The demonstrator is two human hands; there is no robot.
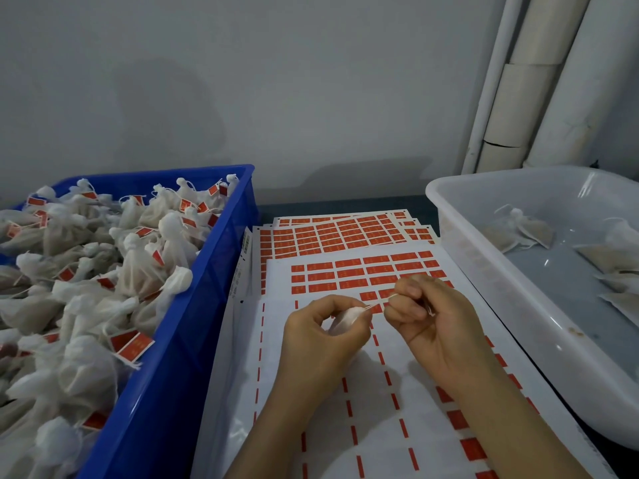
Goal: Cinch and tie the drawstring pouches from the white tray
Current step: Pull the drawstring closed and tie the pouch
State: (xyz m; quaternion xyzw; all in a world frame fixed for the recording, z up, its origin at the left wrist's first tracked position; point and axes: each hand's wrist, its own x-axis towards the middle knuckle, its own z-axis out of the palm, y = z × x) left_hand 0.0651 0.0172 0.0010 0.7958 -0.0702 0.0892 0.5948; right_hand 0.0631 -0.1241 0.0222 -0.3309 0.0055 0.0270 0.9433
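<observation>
Two hands are held close together but not touching, above the label sheets (380, 392) that cover the middle of the bench. The left hand (321, 335) is curled round one small white pouch (346, 319), with thumb and fingertips pinching its gathered neck. Most of the pouch is hidden inside the fist, and only a pale fold shows between the fingers. The right hand (432, 319), just beside it, has its fingers curled and pinches the drawstring (382, 301). This runs as a short taut line from the pouch neck across the gap between the hands. Whether a knot has been formed cannot be told.

The white tray (484, 271) stands to the right of the right hand, near but apart from it. A few flat pouches (522, 233) lie on the tray floor.

The blue crate (207, 323) stands to the left of the left hand. It is heaped to the rim with tied pouches (138, 267), many of them carrying small red tags.

Further sheets of red labels (345, 233) lie fanned behind the hands, between crate and tray. White pipes (536, 81) run up the grey wall behind the tray.
</observation>
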